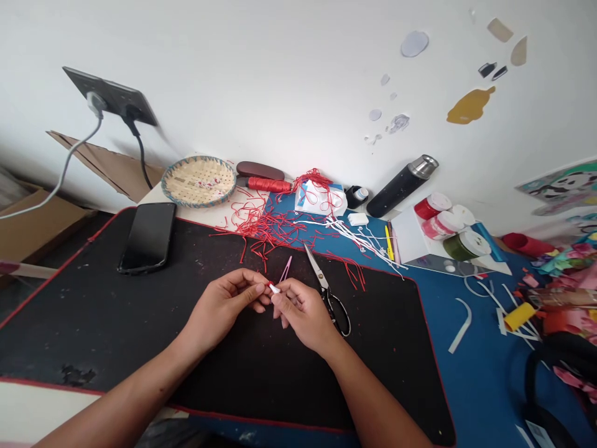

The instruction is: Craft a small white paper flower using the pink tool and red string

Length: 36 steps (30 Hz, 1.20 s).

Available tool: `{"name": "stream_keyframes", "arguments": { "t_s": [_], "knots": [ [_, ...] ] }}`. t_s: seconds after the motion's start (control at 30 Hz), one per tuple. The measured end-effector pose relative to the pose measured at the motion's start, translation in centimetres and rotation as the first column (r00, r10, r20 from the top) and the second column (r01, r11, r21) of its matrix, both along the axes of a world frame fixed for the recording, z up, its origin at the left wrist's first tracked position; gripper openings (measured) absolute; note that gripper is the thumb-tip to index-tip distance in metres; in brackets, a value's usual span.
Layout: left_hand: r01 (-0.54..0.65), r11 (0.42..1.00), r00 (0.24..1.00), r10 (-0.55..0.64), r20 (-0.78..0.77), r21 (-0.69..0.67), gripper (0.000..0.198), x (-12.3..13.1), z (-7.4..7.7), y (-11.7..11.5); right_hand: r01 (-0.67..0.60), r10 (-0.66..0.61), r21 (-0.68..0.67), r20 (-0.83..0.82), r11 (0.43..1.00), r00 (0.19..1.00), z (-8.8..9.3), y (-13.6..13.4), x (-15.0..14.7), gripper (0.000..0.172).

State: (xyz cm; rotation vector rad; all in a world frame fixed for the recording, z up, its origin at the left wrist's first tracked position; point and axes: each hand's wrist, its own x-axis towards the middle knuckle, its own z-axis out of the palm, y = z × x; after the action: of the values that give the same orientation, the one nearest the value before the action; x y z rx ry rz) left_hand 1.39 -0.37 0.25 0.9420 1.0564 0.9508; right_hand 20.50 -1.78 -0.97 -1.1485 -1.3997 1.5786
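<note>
Both hands meet over the middle of the black mat [289,386], fingertips almost touching. Between them is a small red-and-white piece [274,288], perhaps of cord; its exact kind is too small to make out. My left hand [229,303] pinches its red end between thumb and forefinger. The white part is pinched by my right hand [301,311]. Just beyond the fingers lie pink tweezers [286,269], partly hidden. Black-handled scissors [321,277] lie beside my right hand, blades pointing away. Cut red cords [265,227] are heaped behind the hands.
A phone [147,238] lies on the mat's left. Along the wall are a woven basket [198,180], a red thread spool [268,185], white cords [357,235], a black flask [403,185] and paint jars [443,224]. Headphones [536,386] and paper scraps lie right.
</note>
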Motion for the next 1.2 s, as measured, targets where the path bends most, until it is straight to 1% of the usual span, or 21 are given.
{"name": "stream_keyframes", "arguments": {
  "t_s": [0.2, 0.27, 0.4, 0.5, 0.6, 0.67, 0.7, 0.8, 0.83, 0.87, 0.9, 0.97, 1.07, 1.13, 1.2],
  "knots": [
    [0.073, 0.997, 0.99, -0.068, -0.121, 0.039, 0.029, 0.0, 0.2, -0.4, 0.057, -0.056, -0.016, 0.015, 0.998, 0.998, -0.3, 0.1, 0.0, 0.029],
    [0.116, 0.992, 0.982, -0.107, -0.157, 0.044, 0.028, 0.0, 0.4, -0.4, 0.083, -0.082, -0.029, 0.023, 0.996, 0.996, -0.3, 0.1, 0.0, 0.029],
    [0.235, 0.967, 0.95, -0.207, -0.232, 0.099, 0.028, 0.1, 0.8, -0.5, 0.114, -0.113, -0.056, 0.02, 0.992, 0.993, -0.2, 0.2, 0.0, 0.032],
    [0.284, 0.943, 0.932, -0.23, -0.28, 0.173, 0.028, 0.2, 0.9, -0.8, 0.116, -0.115, -0.051, 0.012, 0.992, 0.993, -0.1, 0.2, 0.0, 0.032],
    [0.316, 0.927, 0.92, -0.249, -0.302, 0.201, 0.029, 0.3, 0.8, -1.0, 0.118, -0.117, -0.057, 0.021, 0.991, 0.993, 0.0, 0.2, 0.0, 0.032],
    [0.295, 0.938, 0.921, -0.227, -0.317, 0.183, 0.031, 0.1, 0.8, -0.9, 0.132, -0.13, -0.07, 0.03, 0.989, 0.991, 0.1, 0.2, -0.1, 0.034],
    [0.257, 0.952, 0.925, -0.191, -0.328, 0.169, 0.032, 0.0, 0.8, -0.8, 0.142, -0.14, -0.079, 0.031, 0.987, 0.99, 0.2, 0.2, 0.0, 0.035],
    [0.067, 0.987, 0.935, -0.012, -0.354, 0.144, 0.034, -0.5, 1.0, -0.2, 0.182, -0.182, -0.109, 0.008, 0.977, 0.983, 0.3, 0.4, 0.1, 0.039],
    [0.019, 0.989, 0.937, 0.033, -0.347, 0.147, 0.033, -0.6, 1.0, -0.1, 0.191, -0.192, -0.112, -0.001, 0.975, 0.981, 0.4, 0.5, 0.2, 0.04],
    [-0.002, 0.99, 0.941, 0.05, -0.333, 0.142, 0.034, -0.7, 1.1, 0.0, 0.195, -0.197, -0.11, -0.009, 0.975, 0.98, 0.4, 0.5, 0.2, 0.041],
    [0.009, 0.992, 0.951, 0.03, -0.307, 0.125, 0.037, -0.7, 1.1, 0.1, 0.194, -0.196, -0.104, -0.015, 0.976, 0.98, 0.4, 0.6, 0.3, 0.042],
    [0.091, 0.993, 0.971, -0.071, -0.23, 0.075, 0.04, -0.5, 1.1, 0.1, 0.181, -0.184, -0.088, -0.027, 0.98, 0.983, 0.4, 0.6, 0.4, 0.043],
    [0.232, 0.973, 0.968, -0.23, -0.098, 0.008, 0.041, 0.1, 0.9, -0.2, 0.165, -0.168, -0.077, -0.034, 0.983, 0.985, 0.3, 0.6, 0.5, 0.044],
    [0.277, 0.961, 0.961, -0.277, -0.018, -0.022, 0.04, 0.4, 0.7, -0.4, 0.162, -0.165, -0.078, -0.032, 0.984, 0.986, 0.3, 0.6, 0.6, 0.045],
    [0.296, 0.954, 0.955, -0.294, 0.043, -0.041, 0.04, 0.5, 0.6, -0.4, 0.161, -0.164, -0.08, -0.035, 0.984, 0.986, 0.2, 0.6, 0.5, 0.045]
  ]
}}
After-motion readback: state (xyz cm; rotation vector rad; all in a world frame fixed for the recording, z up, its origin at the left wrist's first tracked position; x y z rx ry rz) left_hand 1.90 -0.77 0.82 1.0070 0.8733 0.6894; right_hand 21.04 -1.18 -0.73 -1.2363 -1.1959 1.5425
